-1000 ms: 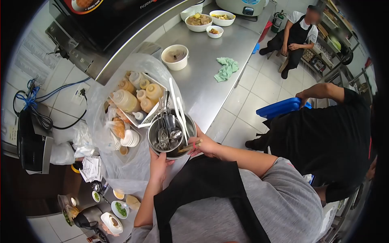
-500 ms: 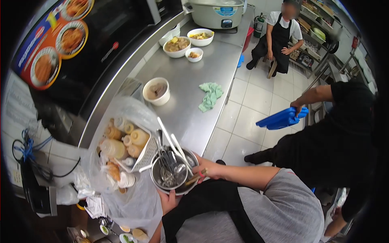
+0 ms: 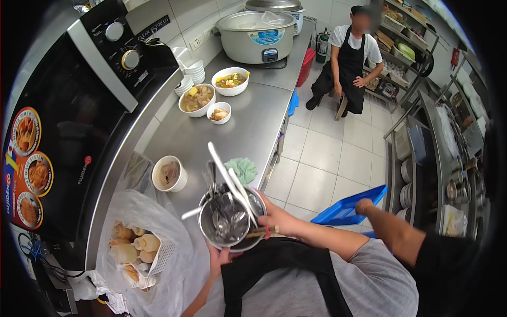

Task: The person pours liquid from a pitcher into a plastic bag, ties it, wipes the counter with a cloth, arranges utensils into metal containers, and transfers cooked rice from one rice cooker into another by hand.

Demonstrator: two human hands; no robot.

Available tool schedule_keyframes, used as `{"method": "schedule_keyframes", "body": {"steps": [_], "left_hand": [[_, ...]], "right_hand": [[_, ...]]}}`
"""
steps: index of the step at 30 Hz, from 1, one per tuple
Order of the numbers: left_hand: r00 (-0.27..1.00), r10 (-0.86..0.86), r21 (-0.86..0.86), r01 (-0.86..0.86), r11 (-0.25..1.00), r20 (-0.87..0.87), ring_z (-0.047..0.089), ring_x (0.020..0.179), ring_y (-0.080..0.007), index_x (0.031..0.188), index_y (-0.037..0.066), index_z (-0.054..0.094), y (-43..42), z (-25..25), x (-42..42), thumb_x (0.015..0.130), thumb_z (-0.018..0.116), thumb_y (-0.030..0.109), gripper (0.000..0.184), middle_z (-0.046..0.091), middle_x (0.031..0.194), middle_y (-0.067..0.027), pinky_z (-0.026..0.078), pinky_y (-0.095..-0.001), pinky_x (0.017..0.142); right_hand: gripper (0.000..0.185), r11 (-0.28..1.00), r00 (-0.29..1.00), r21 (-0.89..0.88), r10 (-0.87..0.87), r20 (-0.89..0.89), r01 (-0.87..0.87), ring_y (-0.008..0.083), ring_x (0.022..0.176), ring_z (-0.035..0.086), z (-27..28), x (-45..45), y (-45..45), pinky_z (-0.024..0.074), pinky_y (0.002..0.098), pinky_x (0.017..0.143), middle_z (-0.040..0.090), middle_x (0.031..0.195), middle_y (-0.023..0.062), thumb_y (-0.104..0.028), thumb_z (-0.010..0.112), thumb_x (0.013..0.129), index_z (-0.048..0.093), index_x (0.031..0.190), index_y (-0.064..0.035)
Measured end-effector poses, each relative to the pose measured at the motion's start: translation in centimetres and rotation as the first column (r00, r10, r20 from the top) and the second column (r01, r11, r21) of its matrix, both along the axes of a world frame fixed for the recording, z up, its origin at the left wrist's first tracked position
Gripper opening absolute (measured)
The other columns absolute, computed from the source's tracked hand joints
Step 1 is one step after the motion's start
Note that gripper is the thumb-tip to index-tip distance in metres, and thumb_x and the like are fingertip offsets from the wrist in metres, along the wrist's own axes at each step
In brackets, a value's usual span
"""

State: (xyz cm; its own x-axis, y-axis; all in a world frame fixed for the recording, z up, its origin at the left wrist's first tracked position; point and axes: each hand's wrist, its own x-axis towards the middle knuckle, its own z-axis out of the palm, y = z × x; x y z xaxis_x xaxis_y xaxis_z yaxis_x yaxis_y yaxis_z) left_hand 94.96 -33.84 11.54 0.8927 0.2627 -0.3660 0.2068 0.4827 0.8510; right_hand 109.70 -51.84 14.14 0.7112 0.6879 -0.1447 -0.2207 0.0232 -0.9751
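From my seat behind the head camera I see the left hand (image 3: 219,256) curled round the near side of a smooth, round steel bowl (image 3: 250,243), thumb up at the rim, while the right hand (image 3: 273,218) clasps its other side, fingers bent close against the metal; the bowl is in both hands, in front of the chest and by the edge of a brushed-steel counter (image 3: 208,140). Inside it sits a smaller steel bowl (image 3: 204,228), crowded with glossy metal spoons (image 3: 224,224), and long, matte white handles (image 3: 223,165) slant out over the far rim. Beside the right hand I make out a brown, wood-like stick (image 3: 257,232), though I cannot tell whether the fingers touch it. Beyond the bowls, a crumpled, soft green cloth (image 3: 241,169) lies on the counter, with a round white tub (image 3: 181,183) to its left. Nearer, a wrinkled, translucent plastic bag (image 3: 177,240) bulges around a perforated white basket (image 3: 163,258) of squat, cloudy squeeze bottles (image 3: 145,243). Farther along I see rounded white food bowls (image 3: 196,113) and a rice cooker (image 3: 231,47); on my right, a co-worker's hand (image 3: 364,206) grips a flat, blue plastic piece (image 3: 343,214)
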Motion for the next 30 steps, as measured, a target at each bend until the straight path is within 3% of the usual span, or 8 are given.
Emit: {"method": "schedule_keyframes", "body": {"steps": [2,5,13,15,19,21,27,30], "left_hand": [[0.998,-0.001,-0.082,0.006,0.997,0.059,0.058,0.109,-0.0267,0.145,0.026,0.002,-0.2,-0.5,3.7,0.095,0.041,0.001,0.068,0.037,0.136,-0.0151,0.060,-0.0356,0.074],[0.992,-0.050,-0.112,0.064,0.992,0.120,0.059,0.107,-0.0271,0.139,0.020,0.016,-2.0,3.0,10.7,0.095,0.038,0.000,0.054,0.044,0.130,-0.0125,0.060,-0.0378,0.076],[0.980,-0.155,-0.140,0.172,0.975,0.126,0.061,0.107,-0.0277,0.138,0.020,0.023,-3.1,0.7,26.9,0.087,0.036,-0.005,0.059,0.044,0.132,-0.0133,0.061,-0.0403,0.073],[0.979,-0.152,-0.165,0.174,0.971,0.137,0.061,0.106,-0.0274,0.141,0.022,0.021,-3.1,-0.5,30.8,0.086,0.036,-0.006,0.064,0.044,0.132,-0.0126,0.061,-0.0405,0.073],[0.991,-0.115,-0.160,0.125,0.979,0.070,0.062,0.103,-0.0255,0.147,0.026,0.012,-3.7,-1.2,36.9,0.085,0.036,-0.007,0.073,0.045,0.132,-0.0108,0.061,-0.0385,0.070],[0.993,-0.094,-0.178,0.105,0.978,0.069,0.063,0.101,-0.0237,0.147,0.027,0.011,-3.7,-1.4,39.4,0.087,0.037,-0.006,0.073,0.045,0.132,-0.0104,0.061,-0.0358,0.066],[0.996,0.082,-0.170,-0.079,0.982,0.014,0.063,0.094,-0.0197,0.147,0.026,0.012,-5.3,-1.9,44.7,0.087,0.041,-0.003,0.073,0.046,0.130,-0.0080,0.060,-0.0302,0.058],[0.965,0.262,-0.145,-0.259,0.955,-0.001,0.063,0.094,-0.0196,0.148,0.024,0.011,-6.8,-2.0,46.3,0.089,0.044,0.001,0.072,0.045,0.131,-0.0080,0.058,-0.0285,0.056]], "right_hand": [[0.085,0.999,0.974,0.020,-0.034,-0.222,0.040,0.0159,0.055,0.058,1.7,2.8,-1.0,0.0519,0.0264,0.048,0.057,0.107,0.0194,0.004,0.043,0.077,0.006,0.151,-0.0188],[0.084,0.992,0.962,-0.021,-0.126,-0.241,0.125,0.0176,0.056,0.059,1.2,7.0,-2.1,0.0524,0.0278,0.045,0.058,0.102,0.0197,0.001,0.043,0.079,0.005,0.151,-0.0203],[0.080,0.960,0.931,-0.088,-0.279,-0.235,0.266,0.0214,0.055,0.062,-2.0,19.8,-4.7,0.0549,0.0306,0.047,0.058,0.092,0.0168,-0.003,0.044,0.085,0.001,0.150,-0.0208],[0.078,0.967,0.936,-0.028,-0.254,-0.243,0.255,0.0232,0.067,0.064,-2.6,23.1,-5.1,0.0570,0.0326,0.055,0.055,0.095,0.0165,-0.004,0.044,0.089,-0.002,0.150,-0.0195],[0.070,0.982,0.920,-0.104,-0.187,-0.345,0.160,0.0235,0.083,0.065,-2.1,29.6,-8.4,0.0567,0.0354,0.071,0.044,0.135,0.0177,-0.025,0.043,0.100,-0.006,0.150,-0.0206],[0.069,0.967,0.933,-0.189,-0.220,-0.284,0.171,0.0243,0.087,0.065,-2.1,32.7,-11.2,0.0561,0.0346,0.073,0.032,0.148,0.0133,-0.034,0.043,0.100,-0.001,0.151,-0.0179],[0.049,0.784,0.795,-0.478,-0.553,-0.250,0.395,0.0248,0.083,0.066,-10.9,38.0,-23.4,0.0526,0.0364,0.070,0.053,0.126,0.0141,-0.034,0.044,0.099,0.036,0.139,-0.0077],[0.046,0.719,0.730,-0.555,-0.629,-0.267,0.417,0.0247,0.082,0.065,-14.7,40.1,-29.0,0.0525,0.0365,0.069,0.056,0.120,0.0135,-0.036,0.045,0.098,0.041,0.133,-0.0060]]}}
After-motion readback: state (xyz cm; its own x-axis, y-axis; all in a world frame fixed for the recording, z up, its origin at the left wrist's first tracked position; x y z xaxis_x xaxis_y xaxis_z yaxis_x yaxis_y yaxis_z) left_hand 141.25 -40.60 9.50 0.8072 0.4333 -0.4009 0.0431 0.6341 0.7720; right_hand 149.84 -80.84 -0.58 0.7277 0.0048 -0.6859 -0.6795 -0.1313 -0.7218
